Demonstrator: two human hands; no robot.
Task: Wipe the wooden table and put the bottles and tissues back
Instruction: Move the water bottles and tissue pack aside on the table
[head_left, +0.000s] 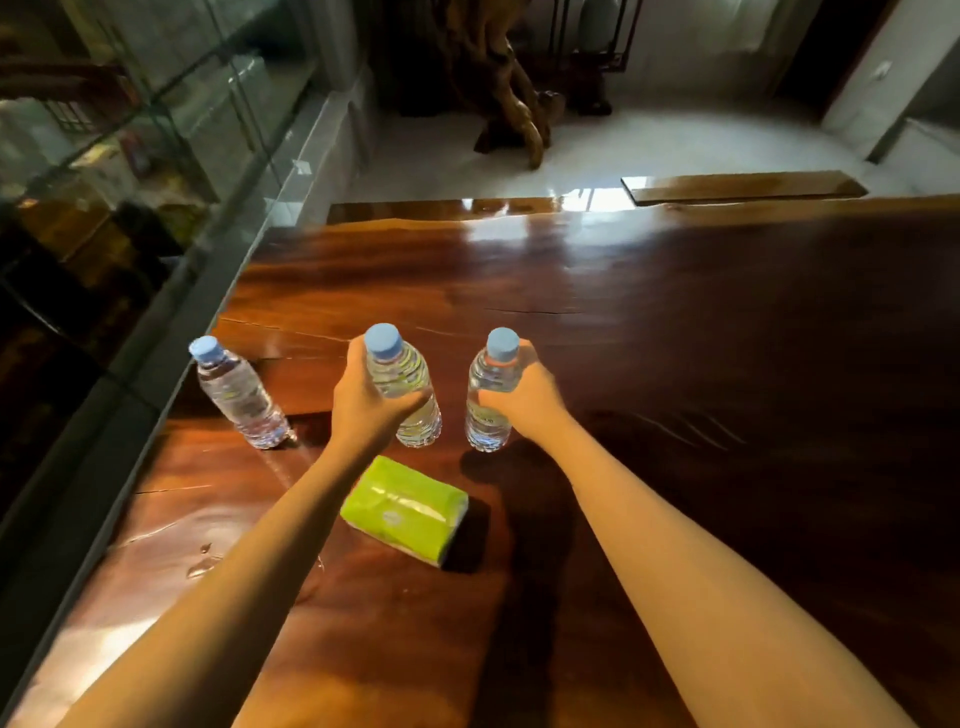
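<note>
Each hand holds an upright water bottle at mid-frame: the left hand (363, 402) has its fingers wrapped around the middle bottle (408, 389), the right hand (519, 395) around the right bottle (491, 395). Both bases sit at or just above the worktop (675, 338); contact cannot be told. A third bottle (236, 395) stands free further left, nearest the left hand. The green tissue pack (408, 506) lies flat just below, between the forearms.

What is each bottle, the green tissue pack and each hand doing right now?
Left bottle: capped, standing free on the table.
Middle bottle: capped, upright, in the left hand's grip.
Right bottle: capped, upright, in the right hand's grip.
Tissue pack: lying flat, untouched.
Left hand: closed.
Right hand: closed.
</note>
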